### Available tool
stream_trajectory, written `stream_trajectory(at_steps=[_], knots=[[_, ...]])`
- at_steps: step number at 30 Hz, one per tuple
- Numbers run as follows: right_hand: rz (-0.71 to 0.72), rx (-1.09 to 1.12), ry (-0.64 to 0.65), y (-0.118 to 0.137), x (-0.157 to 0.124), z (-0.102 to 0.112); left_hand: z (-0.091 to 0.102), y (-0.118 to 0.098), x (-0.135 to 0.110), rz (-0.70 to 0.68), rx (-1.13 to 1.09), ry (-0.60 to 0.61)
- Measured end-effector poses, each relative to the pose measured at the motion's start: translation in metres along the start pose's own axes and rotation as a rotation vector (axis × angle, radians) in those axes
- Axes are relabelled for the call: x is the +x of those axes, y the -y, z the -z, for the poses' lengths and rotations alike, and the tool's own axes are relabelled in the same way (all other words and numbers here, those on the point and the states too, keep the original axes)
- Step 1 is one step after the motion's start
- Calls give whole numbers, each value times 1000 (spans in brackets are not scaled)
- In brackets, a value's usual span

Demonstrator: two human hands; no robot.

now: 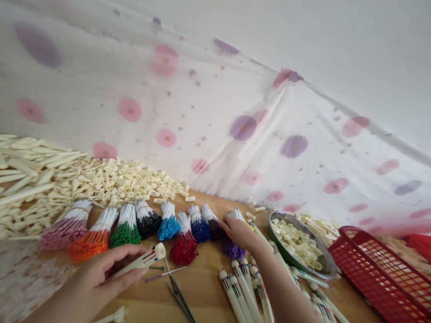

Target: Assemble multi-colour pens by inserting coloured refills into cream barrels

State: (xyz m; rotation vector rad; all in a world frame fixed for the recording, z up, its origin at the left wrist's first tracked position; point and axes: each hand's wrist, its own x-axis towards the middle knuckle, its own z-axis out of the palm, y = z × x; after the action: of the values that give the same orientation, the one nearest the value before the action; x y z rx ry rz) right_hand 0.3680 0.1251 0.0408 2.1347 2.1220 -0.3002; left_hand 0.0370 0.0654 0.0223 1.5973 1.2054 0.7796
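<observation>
My left hand (115, 273) is closed around a cream multicolour pen barrel (148, 258), its open round end tilted up to the right and coloured sliders showing near it. My right hand (237, 231) reaches across to the row of bundled pen refills, fingers drawn together at the dark brown bundle (213, 224); whatever lies between the fingertips is hidden. Partly behind that hand is the purple bundle (234, 248). Farther left stand red (184, 247), light blue (168, 225), green (126, 229) and orange (91, 241) bundles. Tweezers (184, 304) lie between my hands, beside a loose purple-tipped refill (166, 274).
Cream pen parts (123, 181) are heaped at the back left. Assembled pens (242, 304) lie under my right forearm. At right are a metal-rimmed bowl (328, 274) of small cream pieces and a red plastic basket (386, 282). A flowered plastic sheet (218, 131) covers the wall.
</observation>
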Motion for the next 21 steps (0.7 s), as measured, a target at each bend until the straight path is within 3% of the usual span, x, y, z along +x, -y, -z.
stream_trajectory(at_steps=[7,14,17,21], knots=[[13,85,90,3,12,-1,1,2,1,-2,-17,44],[2,319,248,-17,12,-2,1,-1,-2,-7,-4,-34],[10,415,244,-20,8,-3,-1,-6,-2,-28,-17,-92],[50,518,182,-20,-4,-4,0,-7,0,-54,-15,-51]])
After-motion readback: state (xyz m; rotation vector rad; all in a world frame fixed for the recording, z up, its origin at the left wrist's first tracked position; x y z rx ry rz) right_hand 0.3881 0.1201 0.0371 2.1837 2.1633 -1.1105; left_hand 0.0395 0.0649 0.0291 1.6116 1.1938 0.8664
